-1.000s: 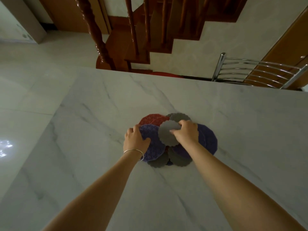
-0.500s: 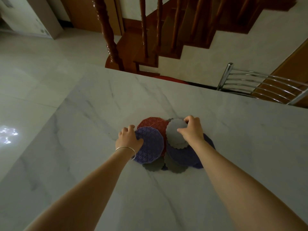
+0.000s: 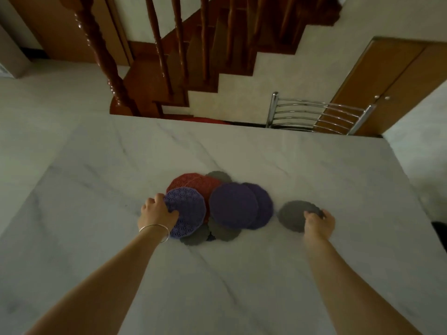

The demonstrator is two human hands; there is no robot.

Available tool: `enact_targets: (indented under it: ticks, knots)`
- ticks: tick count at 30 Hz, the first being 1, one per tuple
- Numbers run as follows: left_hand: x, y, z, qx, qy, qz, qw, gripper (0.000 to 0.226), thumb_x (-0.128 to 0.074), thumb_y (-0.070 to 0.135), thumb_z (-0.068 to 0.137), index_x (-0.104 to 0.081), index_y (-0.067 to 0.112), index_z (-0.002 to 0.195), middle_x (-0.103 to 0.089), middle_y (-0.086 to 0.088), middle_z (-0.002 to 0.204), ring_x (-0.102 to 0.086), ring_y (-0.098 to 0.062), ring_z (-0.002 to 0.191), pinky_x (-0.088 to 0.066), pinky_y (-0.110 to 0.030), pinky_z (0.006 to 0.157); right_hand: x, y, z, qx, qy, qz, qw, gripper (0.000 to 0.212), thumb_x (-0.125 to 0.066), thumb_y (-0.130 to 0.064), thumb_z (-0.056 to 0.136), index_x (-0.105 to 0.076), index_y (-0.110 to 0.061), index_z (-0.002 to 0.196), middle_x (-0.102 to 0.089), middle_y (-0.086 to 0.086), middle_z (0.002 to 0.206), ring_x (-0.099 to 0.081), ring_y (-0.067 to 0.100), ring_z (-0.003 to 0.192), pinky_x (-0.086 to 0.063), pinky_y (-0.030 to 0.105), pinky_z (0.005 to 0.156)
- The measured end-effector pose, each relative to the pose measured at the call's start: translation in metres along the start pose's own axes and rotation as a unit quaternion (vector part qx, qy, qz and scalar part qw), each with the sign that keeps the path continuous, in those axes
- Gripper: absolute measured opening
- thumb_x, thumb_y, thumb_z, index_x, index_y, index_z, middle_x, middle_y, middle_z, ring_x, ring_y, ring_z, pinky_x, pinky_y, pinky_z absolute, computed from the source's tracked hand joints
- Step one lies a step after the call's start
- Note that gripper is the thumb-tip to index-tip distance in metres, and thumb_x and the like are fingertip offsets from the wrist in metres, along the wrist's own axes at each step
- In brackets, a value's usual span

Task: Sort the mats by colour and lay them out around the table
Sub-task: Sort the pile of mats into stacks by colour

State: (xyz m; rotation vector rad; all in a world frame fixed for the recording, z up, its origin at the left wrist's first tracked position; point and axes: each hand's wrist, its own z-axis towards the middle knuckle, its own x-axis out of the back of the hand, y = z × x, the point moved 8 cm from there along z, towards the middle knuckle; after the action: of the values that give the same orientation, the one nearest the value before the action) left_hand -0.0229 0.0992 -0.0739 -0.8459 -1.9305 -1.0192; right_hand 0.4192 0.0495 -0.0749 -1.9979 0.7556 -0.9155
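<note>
A heap of round mats lies mid-table on the white marble table [image 3: 217, 286]. My left hand [image 3: 157, 213] grips the left edge of a light purple lattice mat [image 3: 188, 213] that tops the heap's left side. Behind it lie red mats [image 3: 193, 183]. Two dark purple mats [image 3: 233, 204] overlap on the right. Grey mats [image 3: 221, 232] peek out below and at the back. My right hand [image 3: 319, 223] holds a single grey mat [image 3: 294, 215], apart from the heap on its right, flat on the table.
A chrome chair back [image 3: 314, 114] stands past the far table edge at the right. A wooden staircase with turned balusters [image 3: 169, 68] rises behind. A wooden cabinet door [image 3: 387, 81] is at far right. Pale floor surrounds the table.
My right hand has carried the grey mat off the heap's top to the right, down onto the table. My left hand stays on the light purple mat. The camera has tilted up.
</note>
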Motion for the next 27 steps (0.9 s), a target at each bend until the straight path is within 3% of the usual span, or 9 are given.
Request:
enact_targets:
  ticks: [4, 7, 12, 15, 19, 21, 23, 25, 27]
  knots:
    - [0.001, 0.008, -0.006, -0.035, 0.001, 0.071, 0.997, 0.060, -0.059, 0.032, 0.080, -0.040, 0.012, 0.133, -0.047, -0.017, 0.129, -0.046, -0.038, 0.118, -0.046, -0.045, 0.088, 0.040, 0.031, 0.008, -0.008, 0.006, -0.192, 0.981, 0.050, -0.065, -0.005, 0.083, -0.046, 0.002, 0.128, -0.054, 0.028, 0.128, -0.054, 0.044, 0.112, -0.047, 0.047, 0.095]
    - [0.000, 0.014, -0.010, -0.059, 0.000, 0.100, 0.993, 0.062, -0.058, 0.031, 0.079, -0.038, 0.013, 0.135, -0.047, -0.015, 0.131, -0.045, -0.036, 0.119, -0.046, -0.044, 0.088, 0.044, 0.038, -0.003, 0.010, -0.004, -0.385, 0.923, 0.071, -0.074, -0.022, 0.077, -0.037, 0.000, 0.133, -0.043, 0.029, 0.132, -0.045, 0.043, 0.117, -0.045, 0.050, 0.095]
    - [0.004, 0.013, -0.011, -0.063, 0.000, 0.080, 0.995, 0.063, -0.059, 0.032, 0.078, -0.039, 0.015, 0.136, -0.047, -0.015, 0.130, -0.046, -0.036, 0.119, -0.045, -0.044, 0.091, 0.007, -0.006, -0.057, 0.196, 0.040, -0.436, 0.877, 0.078, -0.074, -0.036, 0.074, -0.036, -0.008, 0.136, -0.042, 0.023, 0.135, -0.041, 0.040, 0.121, -0.041, 0.048, 0.095]
    - [0.007, 0.004, -0.008, -0.051, -0.010, 0.010, 0.999, 0.064, -0.062, 0.030, 0.079, -0.040, 0.016, 0.137, -0.047, -0.016, 0.129, -0.047, -0.038, 0.117, -0.045, -0.045, 0.094, -0.065, -0.033, -0.123, 0.381, -0.081, -0.401, 0.829, 0.063, -0.070, -0.028, 0.076, -0.047, -0.010, 0.131, -0.053, 0.015, 0.128, -0.048, 0.036, 0.116, -0.042, 0.044, 0.093]
    - [0.012, -0.005, -0.008, -0.020, -0.007, -0.173, 0.985, 0.057, -0.065, 0.024, 0.080, -0.046, 0.014, 0.132, -0.053, -0.015, 0.127, -0.054, -0.034, 0.110, -0.045, -0.039, 0.092, -0.153, -0.008, -0.226, 0.535, -0.307, -0.435, 0.656, 0.053, -0.063, -0.029, 0.082, -0.048, -0.019, 0.132, -0.047, 0.004, 0.135, -0.041, 0.028, 0.125, -0.037, 0.043, 0.100]
    - [0.013, -0.014, -0.009, 0.023, -0.024, -0.292, 0.956, 0.052, -0.067, 0.020, 0.080, -0.049, 0.013, 0.128, -0.059, -0.013, 0.123, -0.057, -0.029, 0.107, -0.046, -0.038, 0.091, -0.177, 0.021, -0.251, 0.555, -0.362, -0.486, 0.569, 0.061, -0.058, -0.031, 0.087, -0.035, -0.018, 0.142, -0.030, 0.006, 0.150, -0.027, 0.026, 0.138, -0.026, 0.042, 0.111]
    - [0.012, -0.029, -0.013, 0.089, -0.048, -0.424, 0.900, 0.045, -0.065, 0.017, 0.082, -0.053, 0.013, 0.125, -0.062, -0.014, 0.117, -0.060, -0.027, 0.100, -0.047, -0.038, 0.086, -0.191, 0.044, -0.261, 0.556, -0.389, -0.529, 0.510, 0.068, -0.057, -0.034, 0.090, -0.024, -0.018, 0.147, -0.013, 0.005, 0.158, -0.014, 0.023, 0.144, -0.018, 0.040, 0.116]
    - [0.008, -0.048, -0.019, 0.149, -0.079, -0.536, 0.827, 0.027, -0.059, 0.019, 0.085, -0.059, 0.016, 0.112, -0.064, -0.010, 0.105, -0.060, -0.021, 0.088, -0.045, -0.035, 0.078, -0.201, 0.062, -0.262, 0.541, -0.406, -0.557, 0.482, 0.073, -0.058, -0.036, 0.090, -0.019, -0.020, 0.149, -0.004, 0.003, 0.160, -0.008, 0.022, 0.146, -0.021, 0.040, 0.116]
    - [0.001, -0.063, -0.028, 0.190, -0.122, -0.608, 0.761, 0.011, -0.054, 0.027, 0.088, -0.061, 0.022, 0.095, -0.064, -0.005, 0.102, -0.060, -0.020, 0.092, -0.044, -0.037, 0.084, -0.205, 0.068, -0.259, 0.537, -0.413, -0.561, 0.475, 0.072, -0.058, -0.035, 0.090, -0.019, -0.022, 0.149, -0.003, 0.003, 0.160, -0.008, 0.021, 0.146, -0.029, 0.041, 0.112]
